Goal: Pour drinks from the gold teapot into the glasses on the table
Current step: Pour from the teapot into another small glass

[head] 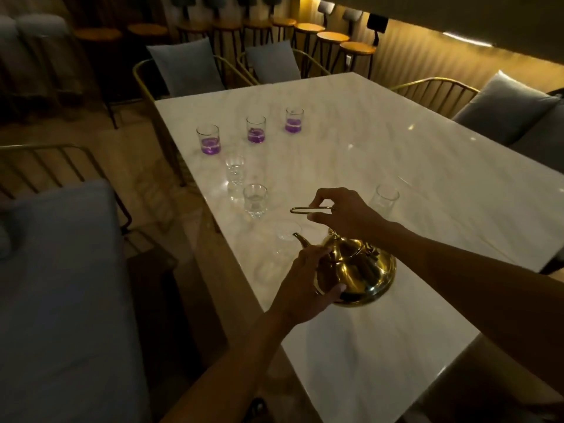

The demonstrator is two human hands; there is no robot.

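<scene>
Head view only: gold teapot (357,270) sits on the white marble-look counter (396,148) near its front-left edge, spout aimed at the glasses. Right hand (341,213) pinches the thin wire handle (300,210) raised above the pot, fingers closed on it. Left hand (308,285) is spread wide and cupped against the pot's near side, steadying it, thumb under the belly, fingertips by the spout. Progress, judged from the liquid: three far tumblers hold purple drink, the left one (209,139), middle one (256,129) and right one (294,120), so those look done. Left to fill: two clear stemmed glasses (235,170) and (255,199), which look empty or hold only clear liquid, can't tell; a tall clear glass (385,198) partly behind the right hand; and a faint glass (287,232) just ahead of the spout, hard to make out. So roughly half done, next pour probably the faint glass nearest the spout. Pot not yet tilted. Counter is glossy, with light reflections, otherwise bare. Room is dim and warm-lit: gold wire chairs with grey cushions (186,68) around the counter, a row of wooden bar stools (332,36) along the lit back wall.
</scene>
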